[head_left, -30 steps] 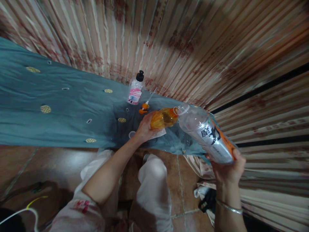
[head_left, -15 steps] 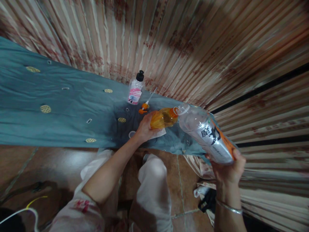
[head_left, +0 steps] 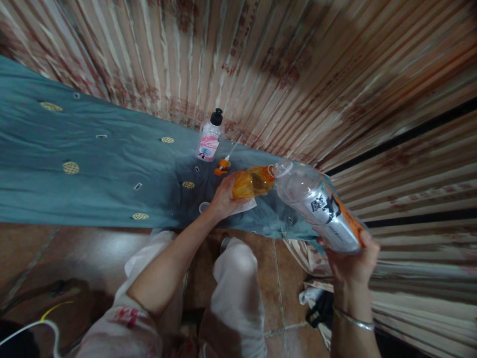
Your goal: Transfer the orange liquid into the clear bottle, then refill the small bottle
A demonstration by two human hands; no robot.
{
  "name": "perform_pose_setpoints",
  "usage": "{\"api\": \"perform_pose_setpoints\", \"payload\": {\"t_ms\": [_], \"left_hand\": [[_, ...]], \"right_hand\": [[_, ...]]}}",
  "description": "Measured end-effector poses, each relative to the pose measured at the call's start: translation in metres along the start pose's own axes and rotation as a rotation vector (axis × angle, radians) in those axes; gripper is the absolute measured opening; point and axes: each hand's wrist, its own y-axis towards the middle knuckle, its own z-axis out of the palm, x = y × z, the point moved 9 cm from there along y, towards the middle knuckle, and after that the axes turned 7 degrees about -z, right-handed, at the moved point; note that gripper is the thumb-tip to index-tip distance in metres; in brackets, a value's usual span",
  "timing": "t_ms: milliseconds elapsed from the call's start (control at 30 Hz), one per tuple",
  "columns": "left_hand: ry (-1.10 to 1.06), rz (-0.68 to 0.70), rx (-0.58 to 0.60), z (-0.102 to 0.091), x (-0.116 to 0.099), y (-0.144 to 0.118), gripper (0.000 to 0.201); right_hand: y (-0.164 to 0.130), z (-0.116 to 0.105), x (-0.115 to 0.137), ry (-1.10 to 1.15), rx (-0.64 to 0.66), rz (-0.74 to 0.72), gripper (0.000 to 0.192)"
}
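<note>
My left hand grips a small orange bottle lying tilted over the blue cloth, its open neck pointing right. My right hand holds up a large clear plastic bottle with a white and orange label by its base, tipped so its mouth meets the neck of the orange bottle. A white paper sits under my left hand.
An orange pump top lies on the cloth beside a clear bottle with a pink label and black cap. A small white cap rests near the cloth's front edge. Striped curtain hangs behind. Tiled floor lies below my knees.
</note>
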Motion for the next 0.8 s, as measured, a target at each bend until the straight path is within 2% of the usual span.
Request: {"api": "perform_pose_setpoints", "payload": {"t_ms": [367,800], "left_hand": [[-0.001,-0.007,0.000,0.0007,-0.0015,-0.0005,0.072],[0.016,-0.006,0.002,-0.0010,-0.0031,0.0006,0.071]], "right_hand": [[0.0008,-0.0009,-0.0015,-0.003,0.025,-0.003,0.051],[0.0016,-0.0001,-0.0022,0.005,0.052,-0.010,0.046]]}}
